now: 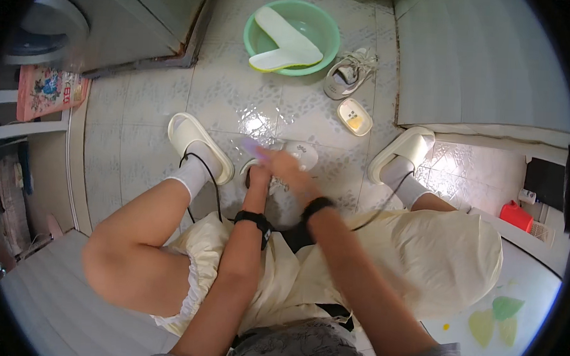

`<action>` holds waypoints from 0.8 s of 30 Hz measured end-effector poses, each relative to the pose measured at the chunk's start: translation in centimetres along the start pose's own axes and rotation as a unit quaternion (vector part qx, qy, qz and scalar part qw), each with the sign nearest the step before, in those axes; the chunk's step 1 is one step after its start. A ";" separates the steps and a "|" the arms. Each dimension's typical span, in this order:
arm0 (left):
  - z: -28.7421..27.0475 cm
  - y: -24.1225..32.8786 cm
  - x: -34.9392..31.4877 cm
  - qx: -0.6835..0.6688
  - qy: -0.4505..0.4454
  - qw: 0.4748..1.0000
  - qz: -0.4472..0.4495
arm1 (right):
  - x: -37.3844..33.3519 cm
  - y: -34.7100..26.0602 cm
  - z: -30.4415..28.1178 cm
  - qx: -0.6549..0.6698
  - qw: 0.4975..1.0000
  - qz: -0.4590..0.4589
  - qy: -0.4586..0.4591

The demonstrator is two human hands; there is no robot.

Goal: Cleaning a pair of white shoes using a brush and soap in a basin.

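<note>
Between my feet is a white lace-up shoe, low over the tiled floor. My left hand closes on the shoe by its opening, its fingers partly hidden. My right hand, smeared by motion, is closed around a purple brush whose outline is blurred. The brush lies across the shoe's far left side; whether its bristles touch cannot be made out. A matching shoe stands farther off to the right, its laces loose.
A green basin at the far side has two white insoles lying across it. A soap dish with a yellow soap piece sits near the matching shoe. Grey cabinets flank the floor. My slippered feet are spread to both sides.
</note>
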State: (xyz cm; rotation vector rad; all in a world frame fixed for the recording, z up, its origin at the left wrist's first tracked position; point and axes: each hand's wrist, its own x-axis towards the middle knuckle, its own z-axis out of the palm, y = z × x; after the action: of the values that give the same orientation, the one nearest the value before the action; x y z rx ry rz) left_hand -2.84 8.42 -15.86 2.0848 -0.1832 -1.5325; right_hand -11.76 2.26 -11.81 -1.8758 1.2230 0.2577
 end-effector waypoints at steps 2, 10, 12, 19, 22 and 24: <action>-1.7 0.1 -1.2 -0.074 -0.029 0.994 -0.074 | -0.8 -4.4 0.0 0.014 0.998 0.066 -0.002; -2.2 -0.4 0.1 -0.305 -0.121 0.942 -0.073 | -5.6 4.9 -6.6 0.210 0.953 0.009 0.220; -1.3 0.5 -1.0 -0.352 -0.150 0.922 -0.055 | -8.3 8.1 -7.7 0.210 0.940 0.030 0.267; -0.6 5.1 -4.7 -0.529 -0.300 0.786 -0.107 | -10.1 11.1 -7.0 0.242 0.882 0.143 0.378; -1.2 3.4 -1.8 -0.647 -0.259 0.711 -0.095 | -9.0 8.4 -6.5 0.260 0.895 0.115 0.344; 2.0 2.8 -3.5 -0.578 -0.234 0.776 -0.098 | -9.6 9.5 -6.2 0.243 0.906 0.141 0.317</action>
State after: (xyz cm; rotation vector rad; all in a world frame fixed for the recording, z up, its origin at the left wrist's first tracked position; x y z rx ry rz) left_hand -5.27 6.84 -11.90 0.7409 0.6727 -1.6056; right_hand -26.06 2.43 -7.67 -1.3656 1.7971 -0.5138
